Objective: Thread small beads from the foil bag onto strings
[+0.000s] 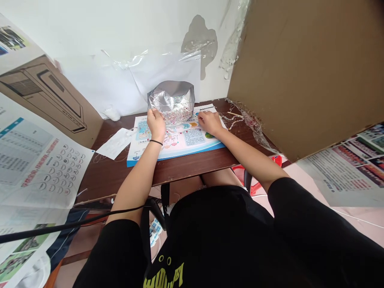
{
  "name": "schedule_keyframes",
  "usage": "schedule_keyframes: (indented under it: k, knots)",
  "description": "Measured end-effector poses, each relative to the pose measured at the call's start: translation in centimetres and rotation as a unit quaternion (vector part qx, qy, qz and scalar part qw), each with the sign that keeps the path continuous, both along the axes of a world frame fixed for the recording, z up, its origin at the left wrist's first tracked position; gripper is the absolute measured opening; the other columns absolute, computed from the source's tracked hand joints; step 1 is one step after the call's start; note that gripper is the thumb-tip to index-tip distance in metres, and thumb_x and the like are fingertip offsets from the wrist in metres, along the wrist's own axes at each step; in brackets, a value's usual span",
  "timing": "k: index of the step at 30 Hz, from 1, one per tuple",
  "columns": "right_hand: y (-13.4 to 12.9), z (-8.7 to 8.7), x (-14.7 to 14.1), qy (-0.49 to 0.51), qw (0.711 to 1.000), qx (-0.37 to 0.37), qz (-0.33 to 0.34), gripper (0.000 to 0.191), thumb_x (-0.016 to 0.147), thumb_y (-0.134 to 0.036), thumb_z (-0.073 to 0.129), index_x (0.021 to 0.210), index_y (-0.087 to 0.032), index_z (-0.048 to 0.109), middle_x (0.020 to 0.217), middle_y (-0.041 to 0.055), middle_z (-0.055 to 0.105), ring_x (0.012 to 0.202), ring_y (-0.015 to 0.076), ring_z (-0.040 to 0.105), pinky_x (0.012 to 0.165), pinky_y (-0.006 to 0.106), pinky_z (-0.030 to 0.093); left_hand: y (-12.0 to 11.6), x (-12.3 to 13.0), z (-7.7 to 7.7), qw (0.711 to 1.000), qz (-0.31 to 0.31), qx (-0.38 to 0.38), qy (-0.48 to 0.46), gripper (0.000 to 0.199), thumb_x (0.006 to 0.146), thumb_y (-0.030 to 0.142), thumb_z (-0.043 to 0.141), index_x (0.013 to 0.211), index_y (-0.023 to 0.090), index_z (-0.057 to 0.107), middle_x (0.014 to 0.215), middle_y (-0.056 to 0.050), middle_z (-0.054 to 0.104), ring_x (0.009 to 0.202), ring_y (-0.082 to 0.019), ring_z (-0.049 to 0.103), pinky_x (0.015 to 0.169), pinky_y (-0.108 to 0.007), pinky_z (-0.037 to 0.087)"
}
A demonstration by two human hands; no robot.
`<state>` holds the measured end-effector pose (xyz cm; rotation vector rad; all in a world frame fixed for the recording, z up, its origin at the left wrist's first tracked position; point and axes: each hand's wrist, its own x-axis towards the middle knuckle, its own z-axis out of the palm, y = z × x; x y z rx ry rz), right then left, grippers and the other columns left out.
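A silver-lined bag holding many small pink, white and red beads stands at the back of the desk, leaning toward the wall. At its lower left corner, my left hand has its fingers curled together; what they hold is too small to make out. To the right of the bag, my right hand rests over the printed sheet with bent, closed fingers, their tips partly hidden. Under both hands lies a blue-and-white printed board. Small loose beads are scattered on it between the hands.
A white paper lies left on the brown desk. Bead strands and crumpled clear plastic lie at the right. Cardboard panels wall in both sides. A black cable crosses the lower left.
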<state>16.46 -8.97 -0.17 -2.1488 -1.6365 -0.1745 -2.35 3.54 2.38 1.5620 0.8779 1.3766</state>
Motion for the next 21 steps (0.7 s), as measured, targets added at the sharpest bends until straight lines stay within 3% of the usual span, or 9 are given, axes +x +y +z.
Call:
schedule_keyframes:
  k: [4,14,21]
  knots:
    - [0.0,-0.1,0.1,-0.021,1.0,0.013,-0.016,0.03,0.098,-0.014,0.04,0.104,-0.017,0.07,0.111,0.0156,0.074,0.11,0.0337,0.059,0.09,0.045,0.034,-1.0,0.1,0.2,0.999,0.039,0.034,0.011,0.039,0.1,0.053,0.05,0.075,0.023,0.048,0.068,0.002,0.049,0.069,-0.014,0.056,0.07,-0.027,0.045]
    - [0.1,-0.1,1.2,-0.002,0.998,0.041,-0.036,0.028,0.097,-0.014,0.041,0.1,-0.017,0.068,0.105,0.0164,0.075,0.105,0.0334,0.058,0.089,0.046,0.035,-3.4,0.2,0.9,0.996,-0.003,0.081,0.021,0.029,0.099,0.045,0.055,0.08,0.023,0.05,0.069,0.002,0.049,0.072,-0.015,0.057,0.074,-0.028,0.046]
    - [-0.3,0.1,0.8,0.036,0.998,0.049,-0.016,0.028,0.093,-0.013,0.044,0.105,-0.019,0.068,0.105,0.0121,0.074,0.096,0.0292,0.062,0.078,0.037,0.04,-3.4,0.1,1.2,0.996,0.011,0.086,0.022,0.031,0.099,0.048,0.054,0.08,0.023,0.05,0.068,0.002,0.047,0.07,-0.015,0.056,0.074,-0.029,0.046]
